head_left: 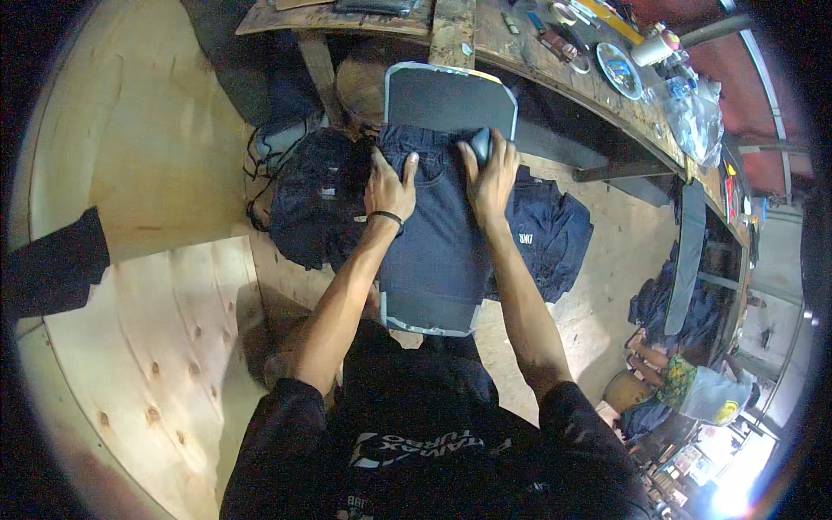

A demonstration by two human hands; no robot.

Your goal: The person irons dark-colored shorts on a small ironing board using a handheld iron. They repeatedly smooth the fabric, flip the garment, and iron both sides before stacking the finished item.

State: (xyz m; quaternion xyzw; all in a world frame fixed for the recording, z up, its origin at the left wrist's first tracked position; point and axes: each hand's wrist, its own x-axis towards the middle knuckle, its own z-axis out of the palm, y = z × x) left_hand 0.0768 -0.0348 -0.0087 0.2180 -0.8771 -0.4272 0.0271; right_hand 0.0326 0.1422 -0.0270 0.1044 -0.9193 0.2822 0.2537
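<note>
Dark denim pants [433, 234] with a gathered waistband and a front pocket lie over a long dark board [449, 100] in front of me. The board has a pale, worn rim and shows beyond the cloth at its far and near ends. My left hand [392, 186] is closed on the left edge of the pants just below the waistband, thumb on top. Opposite it, my right hand [490, 178] grips the right edge. A smooth blue-grey rounded patch [479, 146] shows between its thumb and fingers; I cannot tell what it is.
Dark garments lie in piles left [316, 204] and right [550, 230] of the board. A cluttered wooden workbench [546, 74] runs along the far and right sides, holding a round dish [619, 71] and plastic bag [693, 113]. Plywood [156, 347] stands at left. Another person [685, 386] is at lower right.
</note>
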